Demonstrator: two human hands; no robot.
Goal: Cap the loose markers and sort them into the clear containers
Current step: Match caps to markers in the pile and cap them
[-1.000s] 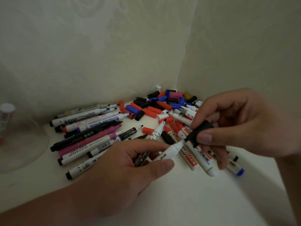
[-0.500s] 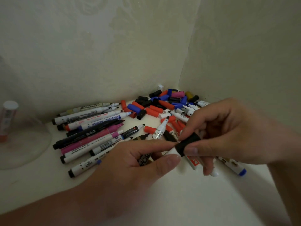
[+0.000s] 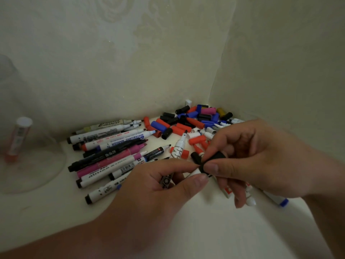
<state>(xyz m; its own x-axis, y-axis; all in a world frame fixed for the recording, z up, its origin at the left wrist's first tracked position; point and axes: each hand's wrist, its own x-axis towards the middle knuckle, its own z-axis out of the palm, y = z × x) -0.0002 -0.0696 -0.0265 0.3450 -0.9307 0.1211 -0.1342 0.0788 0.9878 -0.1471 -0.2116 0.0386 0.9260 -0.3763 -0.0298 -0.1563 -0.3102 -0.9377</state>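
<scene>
"PERMANENT" in black capitals on the pale marker [image 3: 110,124] at the back of the row, "WHITEBOARD MARKER" in blue, upside down, on the white marker [image 3: 125,140] nearer, barcode on a white-barrelled marker [image 3: 127,167], other lettering too blurred to read

You shot this dim, with a flat greenish-grey cast and no glare. Light was soft; its source could not be told. Your left hand [image 3: 149,193] and right hand [image 3: 261,161] threw only faint shadows on the white surface [image 3: 224,232], darkest toward its front right corner. Sharpest mid-frame: the held marker [image 3: 195,172], black cap [image 3: 217,156], and print on the loose markers [image 3: 119,141]. The clear container [image 3: 31,157] at the left edge was hazy. Your left forearm [image 3: 56,245] near the front edge was smeared soft. The wall corner [image 3: 219,71] bowed from the wide lens.
</scene>
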